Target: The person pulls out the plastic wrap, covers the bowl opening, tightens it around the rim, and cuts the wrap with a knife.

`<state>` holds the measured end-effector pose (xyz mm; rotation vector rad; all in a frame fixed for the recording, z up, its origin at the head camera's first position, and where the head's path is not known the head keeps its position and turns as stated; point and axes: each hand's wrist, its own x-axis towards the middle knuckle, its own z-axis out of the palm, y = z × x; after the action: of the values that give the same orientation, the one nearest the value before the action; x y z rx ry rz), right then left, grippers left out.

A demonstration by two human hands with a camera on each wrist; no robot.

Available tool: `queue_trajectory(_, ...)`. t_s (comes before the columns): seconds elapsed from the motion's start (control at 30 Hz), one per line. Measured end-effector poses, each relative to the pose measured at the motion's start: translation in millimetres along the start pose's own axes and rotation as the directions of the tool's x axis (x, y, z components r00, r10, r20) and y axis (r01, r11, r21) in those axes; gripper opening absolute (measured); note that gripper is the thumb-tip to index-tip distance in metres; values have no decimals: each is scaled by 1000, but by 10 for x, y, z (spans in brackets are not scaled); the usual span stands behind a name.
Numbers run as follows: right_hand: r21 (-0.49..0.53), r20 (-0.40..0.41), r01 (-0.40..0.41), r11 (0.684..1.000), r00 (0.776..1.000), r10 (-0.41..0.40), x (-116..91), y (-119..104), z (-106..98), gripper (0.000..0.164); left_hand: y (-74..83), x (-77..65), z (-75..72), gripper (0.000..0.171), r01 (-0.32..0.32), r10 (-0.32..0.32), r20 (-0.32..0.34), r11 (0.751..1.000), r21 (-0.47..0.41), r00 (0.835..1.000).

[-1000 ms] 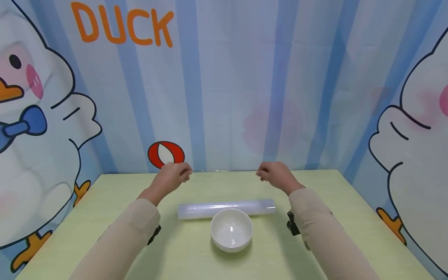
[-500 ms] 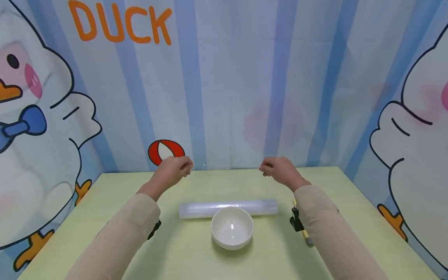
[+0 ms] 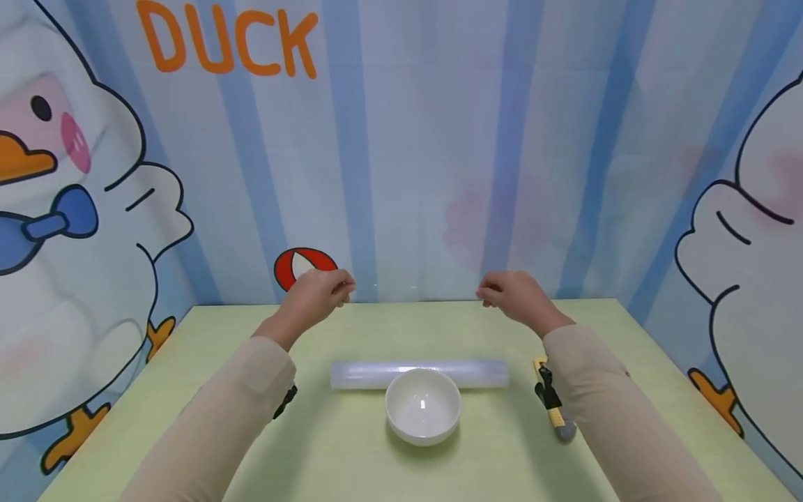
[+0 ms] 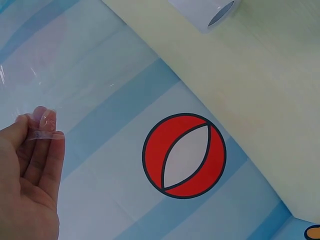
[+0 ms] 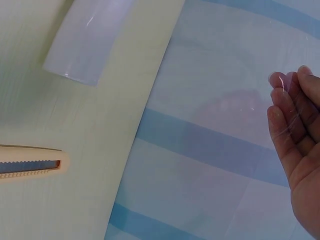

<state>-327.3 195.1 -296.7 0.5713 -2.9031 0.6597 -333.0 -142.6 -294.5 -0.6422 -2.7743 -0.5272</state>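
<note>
A thin clear sheet of cling film (image 4: 46, 135) runs between my raised hands and is barely visible in the head view. My left hand (image 3: 316, 298) pinches one edge between thumb and fingers. On the other side, my right hand (image 3: 516, 298) pinches the film too, and glints of it cross those fingers in the right wrist view. Below and nearer me lies the cling film roll (image 3: 356, 376), lengthwise across the table. A white bowl (image 3: 423, 410) stands upright just in front of the roll, overlapping its middle in the head view.
A yellow utility knife (image 3: 557, 417) with a grey end lies right of the bowl, partly hidden by the right sleeve and a black wrist strap. The pale green table (image 3: 401, 335) ends at a blue-striped duck-print curtain (image 3: 426, 139) behind.
Both hands have risen a little, still apart and pinching the film. The utility knife has come into sight beside the right sleeve. Bowl and roll stay in place on the table.
</note>
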Motion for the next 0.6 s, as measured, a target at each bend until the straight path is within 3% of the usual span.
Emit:
queue_trajectory(0.17,-4,-7,12,1000,1000,-12,9,-27,-50,18,9,11,-46,17,-9,9,-16,1000,8,1000)
queue_trajectory(0.43,-14,-2,36,999,999,-36,7,-51,-135,20,-2,32,-124,16,-80,81,-48,996,25,996)
queue_trajectory(0.6,-33,-10,67,997,998,-68,12,-72,-204,20,18,49,-168,15,-69,71,-58,997,28,996)
